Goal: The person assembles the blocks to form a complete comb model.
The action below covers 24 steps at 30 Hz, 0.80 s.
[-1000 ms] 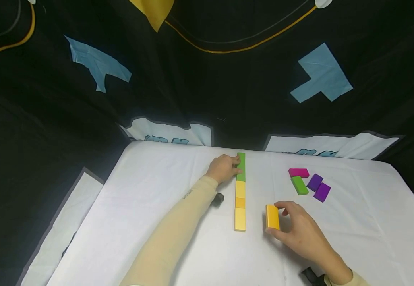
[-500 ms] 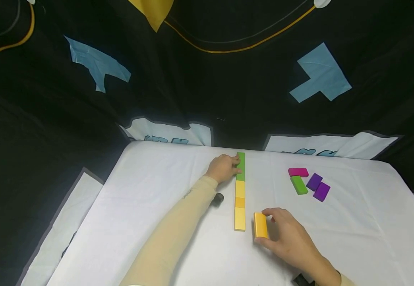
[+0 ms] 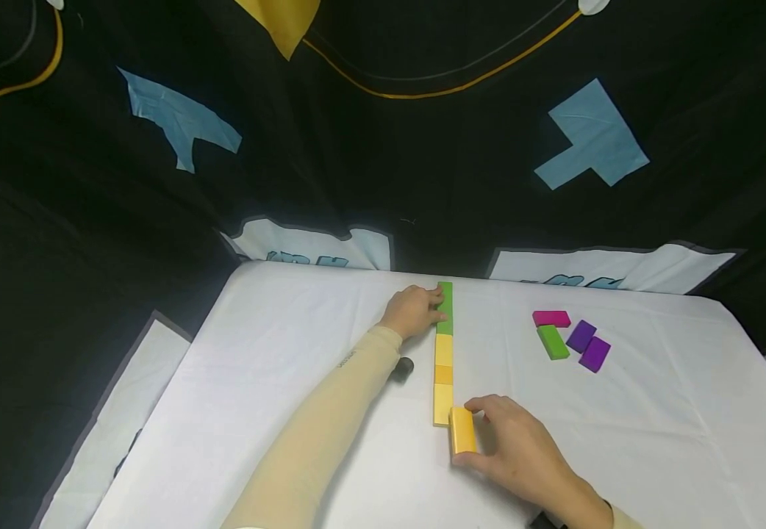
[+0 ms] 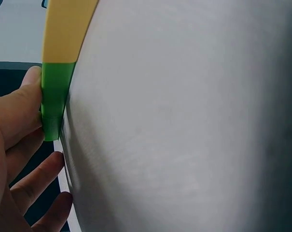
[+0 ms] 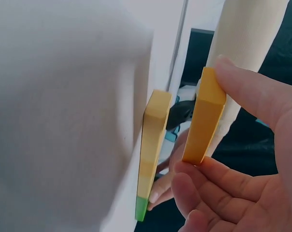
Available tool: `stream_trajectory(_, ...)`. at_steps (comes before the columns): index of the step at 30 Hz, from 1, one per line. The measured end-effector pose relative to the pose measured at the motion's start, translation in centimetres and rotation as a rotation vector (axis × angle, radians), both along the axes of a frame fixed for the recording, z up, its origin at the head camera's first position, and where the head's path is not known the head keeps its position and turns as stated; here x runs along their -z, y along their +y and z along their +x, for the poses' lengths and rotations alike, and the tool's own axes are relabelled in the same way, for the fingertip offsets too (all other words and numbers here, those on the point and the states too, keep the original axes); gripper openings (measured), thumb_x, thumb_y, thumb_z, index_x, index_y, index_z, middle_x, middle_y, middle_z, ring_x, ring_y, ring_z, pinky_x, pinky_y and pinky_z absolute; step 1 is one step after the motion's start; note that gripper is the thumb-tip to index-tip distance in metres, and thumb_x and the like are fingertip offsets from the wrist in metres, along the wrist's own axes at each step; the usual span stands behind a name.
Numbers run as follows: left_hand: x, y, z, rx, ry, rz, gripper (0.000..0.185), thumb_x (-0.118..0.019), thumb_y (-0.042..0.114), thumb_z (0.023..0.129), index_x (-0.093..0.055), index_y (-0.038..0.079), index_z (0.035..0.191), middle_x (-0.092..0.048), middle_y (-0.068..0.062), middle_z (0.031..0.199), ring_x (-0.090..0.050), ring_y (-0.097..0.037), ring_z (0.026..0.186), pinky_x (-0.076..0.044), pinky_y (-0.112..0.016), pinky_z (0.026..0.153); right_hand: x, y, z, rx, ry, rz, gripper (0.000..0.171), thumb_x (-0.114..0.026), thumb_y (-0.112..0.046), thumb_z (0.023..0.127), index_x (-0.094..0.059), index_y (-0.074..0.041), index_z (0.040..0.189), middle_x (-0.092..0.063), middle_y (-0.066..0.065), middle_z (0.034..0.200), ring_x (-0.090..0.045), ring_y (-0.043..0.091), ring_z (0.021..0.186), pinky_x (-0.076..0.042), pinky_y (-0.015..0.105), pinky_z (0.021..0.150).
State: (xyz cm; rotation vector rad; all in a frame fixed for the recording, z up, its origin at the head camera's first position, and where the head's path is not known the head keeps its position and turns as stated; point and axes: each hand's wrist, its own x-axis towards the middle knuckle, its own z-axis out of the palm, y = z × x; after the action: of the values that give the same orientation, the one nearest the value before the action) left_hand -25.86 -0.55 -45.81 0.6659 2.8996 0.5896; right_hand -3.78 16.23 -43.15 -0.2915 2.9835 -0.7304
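A straight row of blocks runs away from me on the white table, with green blocks [image 3: 447, 323] at its far end. Closer in come a yellow block [image 3: 444, 350], an orange piece [image 3: 444, 375] and a pale yellow block [image 3: 442, 400]. My left hand [image 3: 411, 311] touches the side of the green part; in the left wrist view its other fingers [image 4: 39, 181] are spread and fairly straight. My right hand [image 3: 522, 448] pinches an orange-yellow block [image 5: 203, 118] between thumb and fingertips. In the head view this block overlaps the near right corner of the row.
Right of the row lie a magenta block [image 3: 551, 318], a loose green block [image 3: 553, 342] and two purple blocks [image 3: 595, 354]. A black rounded piece [image 3: 403, 368] shows beside the left wrist. A black cloth [image 3: 383, 162] hangs behind the table.
My right hand has carried the orange-yellow block left and toward me, up to the near end of the row. The left hand and the row have stayed in place.
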Motion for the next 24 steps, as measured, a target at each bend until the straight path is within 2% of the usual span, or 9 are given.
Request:
stream_trajectory(9, 0.0, -0.1, 0.0, -0.003, -0.007, 0.011, 0.048, -0.071, 0.040, 0.093, -0.063, 0.020, 0.136, -0.049, 0.010, 0.149, -0.049, -0.024, 0.137, -0.038, -0.037, 0.115, 0.2, -0.9, 0.1, -0.124, 0.042, 0.002, 0.072, -0.088, -0.061, 0.063, -0.069, -0.013, 0.113, -0.066, -0.008, 0.097, -0.053, 0.004, 0.079, -0.052, 0.027, 0.069)
stream_trajectory(16, 0.0, -0.1, 0.1, -0.007, -0.012, 0.012, 0.049, -0.071, 0.040, 0.093, -0.063, 0.020, 0.137, -0.049, 0.010, 0.149, -0.049, -0.023, 0.136, -0.039, -0.037, 0.114, 0.4, -1.5, 0.2, -0.172, 0.049, 0.033, 0.068, -0.088, -0.059, 0.065, -0.070, -0.012, 0.111, -0.069, -0.005, 0.104, -0.056, 0.006, 0.085, -0.055, 0.033, 0.077)
stream_trajectory(24, -0.2, -0.1, 0.1, -0.004, -0.011, 0.009, 0.049, -0.070, 0.042, 0.092, -0.063, 0.021, 0.136, -0.049, 0.011, 0.149, -0.049, -0.022, 0.137, -0.039, -0.036, 0.113, 0.5, -1.9, 0.1, -0.192, -0.011, 0.060, 0.069, -0.087, -0.060, 0.065, -0.070, -0.012, 0.111, -0.069, -0.005, 0.103, -0.061, 0.012, 0.093, -0.056, 0.039, 0.084)
